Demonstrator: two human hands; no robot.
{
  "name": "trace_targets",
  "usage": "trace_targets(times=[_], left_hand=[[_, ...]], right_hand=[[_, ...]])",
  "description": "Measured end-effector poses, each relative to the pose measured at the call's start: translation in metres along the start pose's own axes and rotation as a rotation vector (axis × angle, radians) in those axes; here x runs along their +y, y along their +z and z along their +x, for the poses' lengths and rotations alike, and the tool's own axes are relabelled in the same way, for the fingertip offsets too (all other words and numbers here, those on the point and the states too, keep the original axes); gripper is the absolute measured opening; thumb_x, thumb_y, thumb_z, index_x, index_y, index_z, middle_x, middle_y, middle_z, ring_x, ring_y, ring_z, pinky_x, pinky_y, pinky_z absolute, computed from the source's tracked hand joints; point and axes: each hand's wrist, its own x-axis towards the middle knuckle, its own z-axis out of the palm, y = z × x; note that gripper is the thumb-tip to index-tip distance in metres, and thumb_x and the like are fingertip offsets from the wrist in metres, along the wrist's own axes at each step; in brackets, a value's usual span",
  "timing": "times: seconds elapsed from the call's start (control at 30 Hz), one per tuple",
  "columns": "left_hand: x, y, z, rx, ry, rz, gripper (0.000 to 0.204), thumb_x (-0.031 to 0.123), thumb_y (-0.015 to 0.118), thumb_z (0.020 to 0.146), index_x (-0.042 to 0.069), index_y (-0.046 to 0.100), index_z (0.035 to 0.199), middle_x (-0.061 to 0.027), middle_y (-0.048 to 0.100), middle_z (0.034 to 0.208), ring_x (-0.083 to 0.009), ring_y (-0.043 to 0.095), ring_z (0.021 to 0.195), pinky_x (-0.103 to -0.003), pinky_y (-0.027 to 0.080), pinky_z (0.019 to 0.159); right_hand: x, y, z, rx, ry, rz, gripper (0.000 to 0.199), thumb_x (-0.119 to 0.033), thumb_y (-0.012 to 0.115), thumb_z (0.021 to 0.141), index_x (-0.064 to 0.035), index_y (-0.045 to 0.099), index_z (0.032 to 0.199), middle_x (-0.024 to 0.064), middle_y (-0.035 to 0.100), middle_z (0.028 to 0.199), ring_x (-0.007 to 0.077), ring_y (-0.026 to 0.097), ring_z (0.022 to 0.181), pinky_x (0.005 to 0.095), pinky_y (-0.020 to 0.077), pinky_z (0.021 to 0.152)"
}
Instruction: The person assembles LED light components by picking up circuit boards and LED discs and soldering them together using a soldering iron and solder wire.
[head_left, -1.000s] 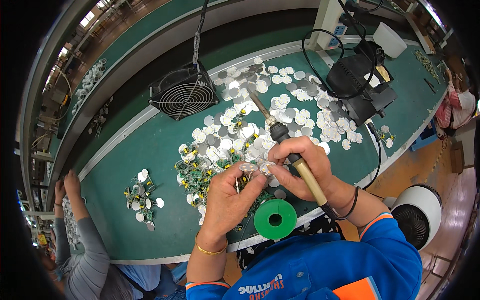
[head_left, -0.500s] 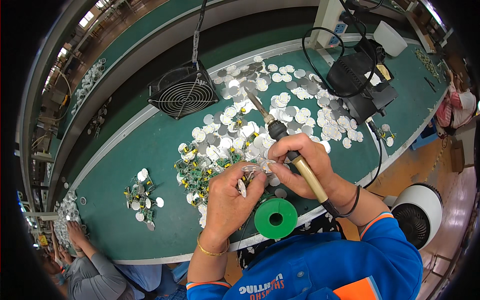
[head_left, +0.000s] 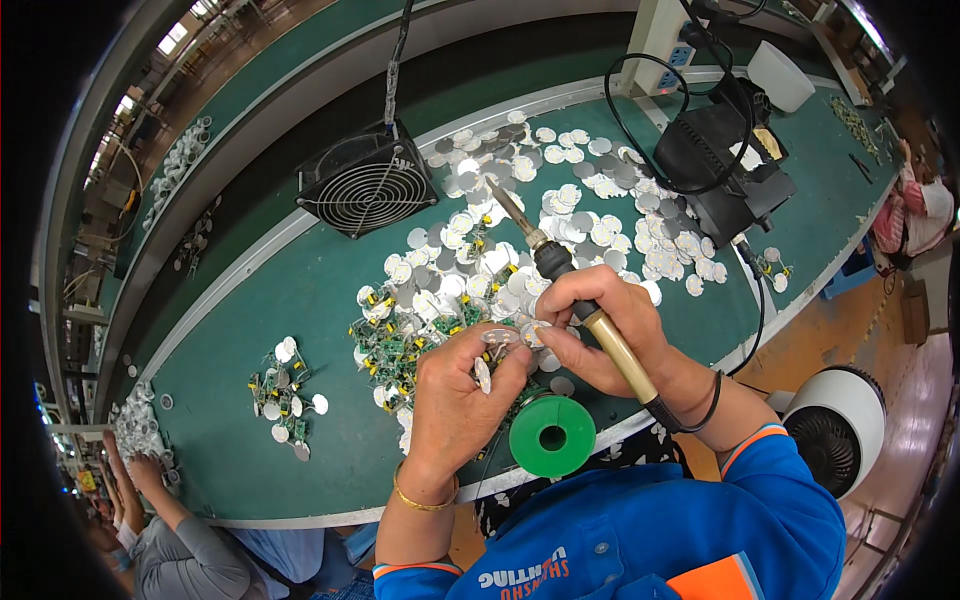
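My right hand [head_left: 615, 330] is closed around the handle of a soldering iron [head_left: 556, 262], whose metal tip points up and away to the left. Its thumb and fingertip come close to a round white disc beside my other hand. My left hand [head_left: 462, 385] pinches several small white discs [head_left: 499, 337] between thumb and fingers; one hangs on edge lower in the grip. Just below my hands is a green spool [head_left: 575, 452]. A heap of small green circuit boards [head_left: 395, 345] with yellow parts and discs lies beside my left hand.
Many loose discs [head_left: 600, 232] spread across the green bench. A black fan [head_left: 368, 190] stands at the back, a black station [head_left: 715, 170] with cables at the right. A smaller board pile [head_left: 285, 395] lies left. A white fan [head_left: 835, 430] and a co-worker's arm [head_left: 165, 490] flank the bench.
My hands and the soldering iron stay almost in place, with only a slight shift of the held discs. At the far left, the co-worker's hands have moved.
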Motion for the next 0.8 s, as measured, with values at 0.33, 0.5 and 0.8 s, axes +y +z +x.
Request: trace_targets(times=[0.33, 0.5, 0.8], left_hand=[[0.003, 0.000, -0.004, -0.131, -0.072, -0.181, 0.010, 0.011, 0.066, 0.083, 0.001, 0.067, 0.087, -0.0043, 0.066, 0.074, -0.0087, 0.059, 0.068, -0.025, 0.047, 0.064], [0.006, -0.003, -0.006, -0.225, -0.051, -0.144, 0.010, 0.009, 0.066, 0.082, 0.000, 0.068, 0.086, -0.0044, 0.066, 0.074, -0.0088, 0.059, 0.067, -0.025, 0.047, 0.063], [0.008, -0.008, -0.007, -0.280, 0.000, -0.139, 0.010, 0.009, 0.066, 0.081, 0.000, 0.068, 0.084, -0.0054, 0.067, 0.072, -0.0104, 0.060, 0.065, -0.025, 0.048, 0.063]], right_hand=[[-0.010, -0.024, -0.032, 0.136, 0.096, 0.114, 0.026, 0.004, 0.066, 0.081, -0.0018, 0.054, 0.104, 0.0069, 0.064, 0.083, 0.0115, 0.059, 0.064, 0.0257, 0.0484, 0.061], [-0.037, -0.046, -0.062, 0.109, 0.013, 0.084, 0.038, -0.037, 0.050, 0.097, -0.0011, 0.055, 0.109, 0.0101, 0.062, 0.077, 0.0201, 0.056, 0.063, 0.0349, 0.0439, 0.061], [-0.054, -0.062, -0.081, 0.003, -0.225, -0.067, 0.045, -0.046, 0.041, 0.100, -0.0049, 0.058, 0.105, 0.0033, 0.049, 0.064, 0.0199, 0.047, 0.055, 0.0372, 0.0324, 0.062]])
